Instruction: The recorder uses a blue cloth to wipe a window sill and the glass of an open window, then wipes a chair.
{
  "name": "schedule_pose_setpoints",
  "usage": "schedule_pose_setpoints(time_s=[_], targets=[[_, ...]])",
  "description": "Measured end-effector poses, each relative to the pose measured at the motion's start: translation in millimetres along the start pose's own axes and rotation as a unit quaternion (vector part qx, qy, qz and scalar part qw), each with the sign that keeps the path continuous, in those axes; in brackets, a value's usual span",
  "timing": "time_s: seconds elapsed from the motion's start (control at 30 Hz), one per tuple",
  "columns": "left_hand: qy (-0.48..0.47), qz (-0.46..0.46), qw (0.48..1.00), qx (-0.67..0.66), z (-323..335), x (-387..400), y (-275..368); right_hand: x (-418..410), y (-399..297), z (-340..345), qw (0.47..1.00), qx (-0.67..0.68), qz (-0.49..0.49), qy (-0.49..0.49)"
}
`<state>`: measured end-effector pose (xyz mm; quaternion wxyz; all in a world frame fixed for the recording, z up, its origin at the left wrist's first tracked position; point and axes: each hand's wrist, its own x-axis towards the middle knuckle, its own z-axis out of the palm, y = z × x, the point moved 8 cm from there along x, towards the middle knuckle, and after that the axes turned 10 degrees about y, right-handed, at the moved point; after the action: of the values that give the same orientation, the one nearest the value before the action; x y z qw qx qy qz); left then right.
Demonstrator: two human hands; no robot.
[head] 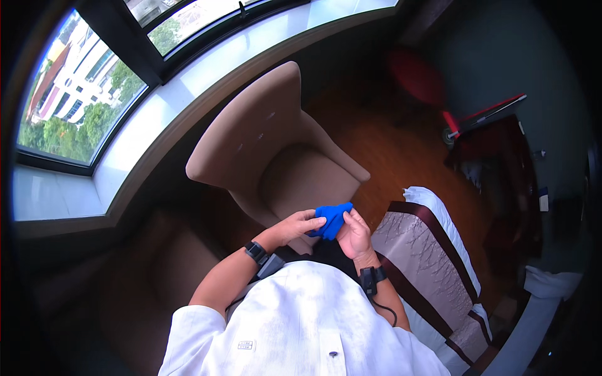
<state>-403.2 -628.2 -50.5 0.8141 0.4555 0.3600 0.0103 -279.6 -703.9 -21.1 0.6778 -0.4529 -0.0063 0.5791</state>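
Observation:
A bunched, folded blue cloth is held up in front of my body, between both hands. My left hand grips its left side, with the thumb lying on top of the fabric. On the right side my right hand pinches the cloth between thumb and fingers, palm turned partly up. Just beyond the cloth stands a beige upholstered armchair, its seat facing me and its back toward the window. The underside of the cloth is hidden.
A curved window sill runs along the left and far side. To my right lies a bed with a patterned runner over white bedding. A dark wooden table and a red chair-like object stand farther off on the wooden floor.

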Motion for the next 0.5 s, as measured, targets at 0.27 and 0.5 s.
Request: schedule_pose_setpoints(time_s=[0.27,0.5], targets=[[0.036,0.0,0.999,0.023,-24.2,46.0,-40.4,59.8,-10.5,-33.3,0.997,-0.026,0.002,0.068],[0.202,-0.013,0.963,0.18,-40.9,92.4,-46.8,115.8,2.1,-122.9,0.936,-0.229,0.141,0.227]])
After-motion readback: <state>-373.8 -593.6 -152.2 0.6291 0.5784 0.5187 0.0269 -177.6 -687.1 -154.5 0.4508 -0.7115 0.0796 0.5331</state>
